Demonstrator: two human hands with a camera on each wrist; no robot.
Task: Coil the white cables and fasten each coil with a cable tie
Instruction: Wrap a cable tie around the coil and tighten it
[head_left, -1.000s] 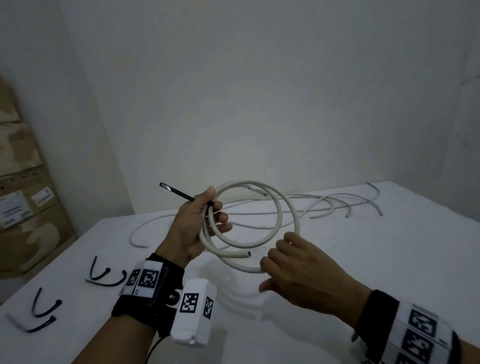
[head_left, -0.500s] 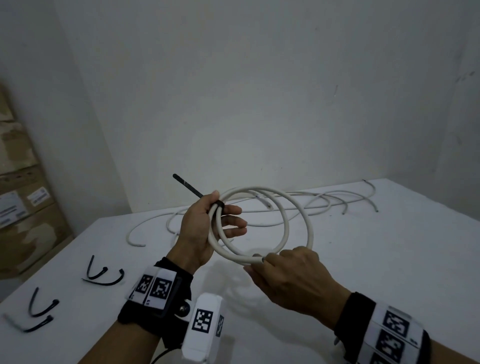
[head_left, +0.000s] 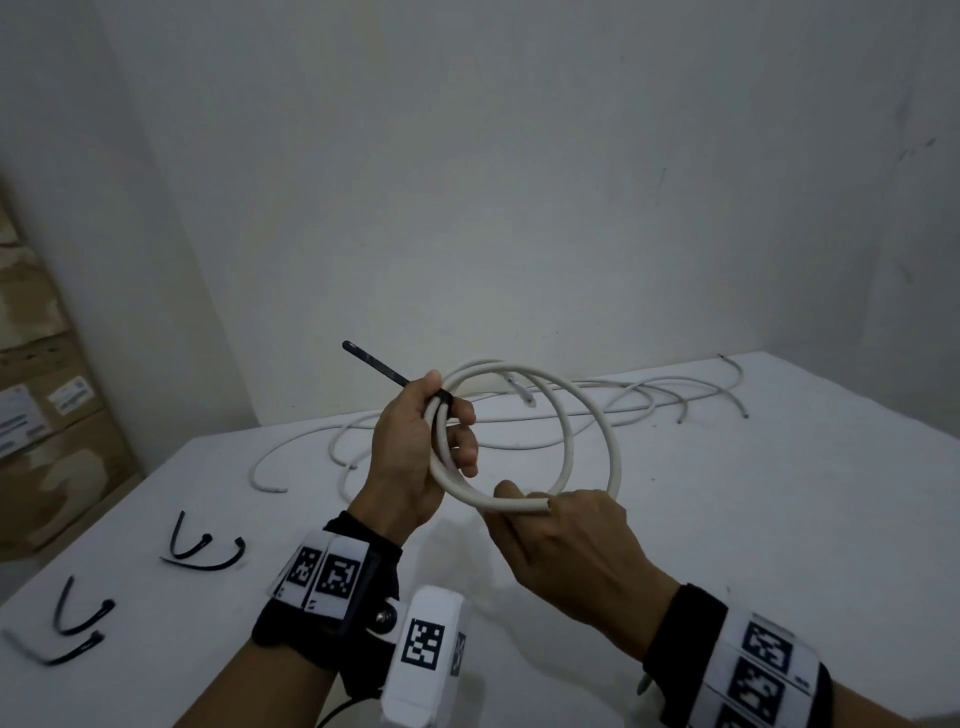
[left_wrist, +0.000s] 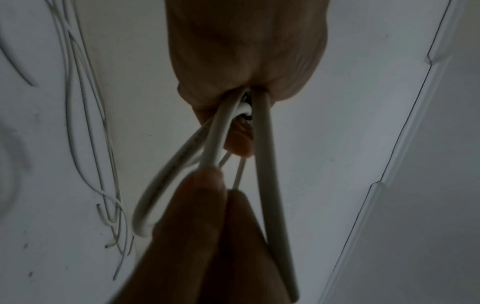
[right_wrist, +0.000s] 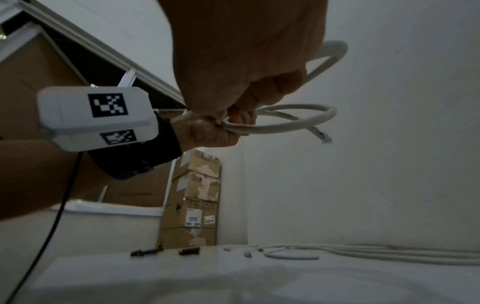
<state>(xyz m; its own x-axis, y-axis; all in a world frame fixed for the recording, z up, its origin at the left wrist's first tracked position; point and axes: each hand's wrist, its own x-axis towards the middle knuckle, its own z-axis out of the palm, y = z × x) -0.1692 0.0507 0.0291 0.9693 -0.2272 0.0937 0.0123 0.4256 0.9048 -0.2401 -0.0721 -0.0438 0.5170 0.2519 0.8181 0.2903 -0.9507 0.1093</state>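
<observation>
A white cable coil (head_left: 587, 415) is held up above the white table (head_left: 727, 519). My left hand (head_left: 415, 447) grips the coil's left side, where a black cable tie (head_left: 379, 368) wraps the strands and its tail sticks out up-left. My right hand (head_left: 561, 535) pinches the coil's bottom near the cut cable end (head_left: 543, 503). The left wrist view shows the coil strands (left_wrist: 267, 164) running into the left hand (left_wrist: 249, 61). The right wrist view shows the coil (right_wrist: 291, 123) with a plug end (right_wrist: 323, 136) hanging free.
Several loose white cables (head_left: 649, 402) lie across the back of the table. Black cable ties (head_left: 202, 545) lie at the left front, more of them (head_left: 67, 623) nearer the edge. Cardboard boxes (head_left: 36, 415) stand stacked at the left wall.
My right hand moved up from below the coil and took hold of its bottom near the cut end. The coil and left hand rose slightly.
</observation>
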